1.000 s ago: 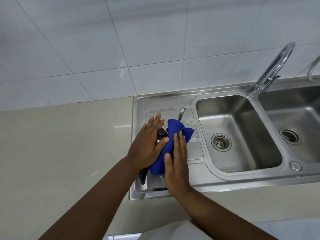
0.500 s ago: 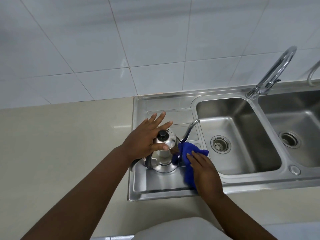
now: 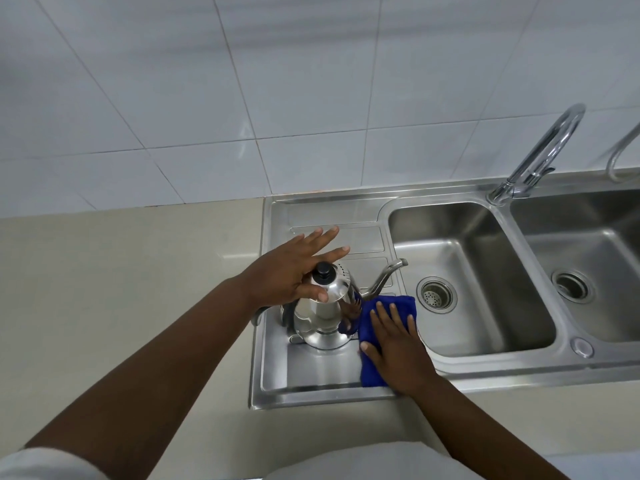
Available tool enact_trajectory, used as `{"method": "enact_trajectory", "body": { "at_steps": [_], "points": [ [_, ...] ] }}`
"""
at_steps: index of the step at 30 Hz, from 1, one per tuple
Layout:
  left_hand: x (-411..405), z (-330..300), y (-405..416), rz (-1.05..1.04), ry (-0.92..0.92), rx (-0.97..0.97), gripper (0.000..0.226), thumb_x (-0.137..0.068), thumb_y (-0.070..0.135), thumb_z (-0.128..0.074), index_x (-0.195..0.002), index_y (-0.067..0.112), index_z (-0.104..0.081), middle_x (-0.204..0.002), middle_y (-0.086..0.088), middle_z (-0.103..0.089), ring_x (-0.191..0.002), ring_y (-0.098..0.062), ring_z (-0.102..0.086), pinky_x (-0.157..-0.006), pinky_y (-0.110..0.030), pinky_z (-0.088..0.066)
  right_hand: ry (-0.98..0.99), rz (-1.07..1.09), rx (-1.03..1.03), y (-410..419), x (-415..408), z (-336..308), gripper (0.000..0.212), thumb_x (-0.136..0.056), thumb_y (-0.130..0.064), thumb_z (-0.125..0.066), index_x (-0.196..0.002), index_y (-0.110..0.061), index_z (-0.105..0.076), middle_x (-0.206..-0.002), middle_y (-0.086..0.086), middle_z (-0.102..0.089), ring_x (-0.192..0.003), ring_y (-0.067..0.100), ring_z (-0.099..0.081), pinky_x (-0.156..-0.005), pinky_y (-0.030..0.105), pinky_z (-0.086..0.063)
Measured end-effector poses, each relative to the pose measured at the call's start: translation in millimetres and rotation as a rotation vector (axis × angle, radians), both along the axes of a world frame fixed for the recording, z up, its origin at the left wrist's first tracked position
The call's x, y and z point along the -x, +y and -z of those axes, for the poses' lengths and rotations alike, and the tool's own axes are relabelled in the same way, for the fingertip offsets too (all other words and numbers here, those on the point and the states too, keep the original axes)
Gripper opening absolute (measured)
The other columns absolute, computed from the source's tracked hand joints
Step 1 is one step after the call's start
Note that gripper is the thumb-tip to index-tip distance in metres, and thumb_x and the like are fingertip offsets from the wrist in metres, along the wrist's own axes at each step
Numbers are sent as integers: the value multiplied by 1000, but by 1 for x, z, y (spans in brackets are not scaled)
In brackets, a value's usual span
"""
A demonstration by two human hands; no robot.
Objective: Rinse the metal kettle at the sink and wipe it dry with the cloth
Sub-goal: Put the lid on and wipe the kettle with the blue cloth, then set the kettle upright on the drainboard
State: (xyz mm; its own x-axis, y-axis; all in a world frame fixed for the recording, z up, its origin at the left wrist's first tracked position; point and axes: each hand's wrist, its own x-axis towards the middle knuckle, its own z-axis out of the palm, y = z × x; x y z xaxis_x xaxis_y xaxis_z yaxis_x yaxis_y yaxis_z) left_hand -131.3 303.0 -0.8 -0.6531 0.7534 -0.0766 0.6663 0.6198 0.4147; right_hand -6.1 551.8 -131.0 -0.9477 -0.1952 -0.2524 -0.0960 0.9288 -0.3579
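The shiny metal kettle (image 3: 320,318) stands upright on the steel drainboard (image 3: 311,375) left of the basins, black lid knob on top and thin curved spout pointing right. My left hand (image 3: 289,270) rests on the lid from the left, thumb pressed on the lid's front and fingers spread out past it. The blue cloth (image 3: 398,303) lies against the kettle's lower right side and down on the drainboard. My right hand (image 3: 394,341) lies flat on the cloth and presses it. The kettle's handle is mostly hidden under my left wrist.
The left sink basin (image 3: 485,306) with its drain strainer (image 3: 435,294) lies just right of the cloth. A second basin (image 3: 588,265) is farther right. A curved chrome faucet (image 3: 543,150) rises between them at the back. Beige countertop (image 3: 121,289) extends left, with a tiled wall behind.
The cloth and my right hand came off the kettle's top, slid down its right side and now lie flat on the drainboard. The kettle is uncovered. My left hand stays on the lid.
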Motion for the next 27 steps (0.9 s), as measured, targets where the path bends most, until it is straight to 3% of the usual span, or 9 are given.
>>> {"method": "enact_trajectory", "body": {
  "at_steps": [3,5,7,9,12,15,19,24,27],
  "points": [
    [-9,0,-4,-65,48,-88,90,-78,74,-42,-152,31,-13,-163,6,-7,-151,-16,-4,-122,-37,-11,14,380,465,1,6,-34,60,-95,-42,-53,-149,-20,-38,-155,0,-41,-146,21,-32,-120,40,-27],
    [-23,-1,-12,-241,34,-211,91,-77,75,-47,-151,29,-22,-158,11,-21,-147,-7,-17,-118,-31,-21,30,542,750,3,19,-62,50,-92,-26,-64,-140,-26,-50,-142,-9,-55,-131,13,-51,-110,33,-41],
    [-41,1,-26,-473,-25,-338,91,-72,74,-56,-147,27,-37,-147,15,-38,-136,0,-33,-111,-23,-29,19,513,880,6,32,-81,39,-91,-18,-66,-128,-28,-61,-130,-16,-63,-119,4,-59,-107,30,-45],
    [-58,12,-44,-632,-93,-408,84,-67,67,-64,-138,25,-52,-134,16,-53,-124,2,-48,-105,-20,-37,-2,465,927,9,42,-90,30,-91,-13,-66,-118,-26,-68,-126,-14,-68,-116,2,-63,-106,32,-47],
    [-81,34,-67,-719,-119,-415,60,-70,42,-82,-125,29,-62,-118,13,-68,-110,1,-61,-101,-27,-47,2,464,974,10,48,-93,25,-90,-7,-65,-106,-26,-71,-121,-7,-71,-114,8,-66,-103,31,-51],
    [-96,42,-75,-761,-125,-464,48,-78,18,-78,-115,43,-61,-107,22,-71,-104,2,-63,-96,-28,-51,24,456,981,11,50,-94,25,-90,-5,-64,-100,-27,-71,-113,-5,-74,-107,11,-69,-91,18,-55],
    [-96,40,-74,-748,-146,-493,48,-85,17,-72,-108,57,-56,-103,11,-71,-98,-6,-67,-92,-31,-54,40,440,1011,12,51,-94,22,-88,1,-64,-98,-17,-73,-102,-9,-77,-99,12,-72,-89,23,-58],
    [-92,28,-90,-755,-130,-513,36,-89,13,-66,-116,36,-59,-105,7,-68,-95,-9,-66,-93,-33,-53,80,342,1009,4,59,-106,26,-87,-4,-68,-94,-27,-76,-106,-5,-77,-100,19,-73,-90,42,-57],
    [-88,14,-114,-757,-88,-454,26,-92,16,-62,-117,24,-60,-101,10,-66,-93,-9,-65,-91,-30,-53,74,267,1049,-16,67,-119,28,-85,-2,-69,-88,-29,-76,-105,-4,-77,-98,22,-73,-88,45,-57]
  ]
}}
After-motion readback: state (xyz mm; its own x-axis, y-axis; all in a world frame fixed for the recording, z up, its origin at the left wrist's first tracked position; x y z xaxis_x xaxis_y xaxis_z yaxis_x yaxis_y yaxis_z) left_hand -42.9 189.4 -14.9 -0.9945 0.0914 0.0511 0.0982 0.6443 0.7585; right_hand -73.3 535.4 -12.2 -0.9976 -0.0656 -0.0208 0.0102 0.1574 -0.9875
